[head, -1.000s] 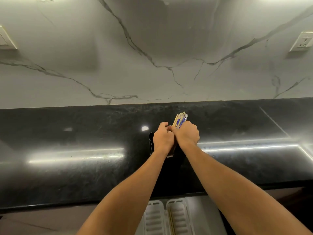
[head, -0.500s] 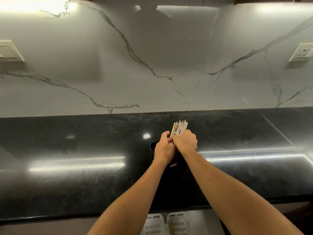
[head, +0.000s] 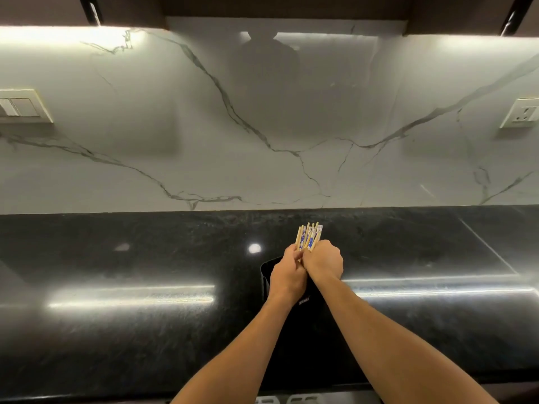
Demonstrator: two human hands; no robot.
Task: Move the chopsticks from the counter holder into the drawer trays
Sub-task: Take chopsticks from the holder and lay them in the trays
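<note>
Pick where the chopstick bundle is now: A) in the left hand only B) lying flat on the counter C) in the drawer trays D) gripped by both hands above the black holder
D: the left hand and right hand both clasp the chopsticks over the black holder.

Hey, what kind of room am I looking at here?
Most likely a home kitchen: a glossy black stone counter under a marble-look wall lit from beneath cabinets, a wall socket, and both hands gathering chopsticks above a black holder.
</note>
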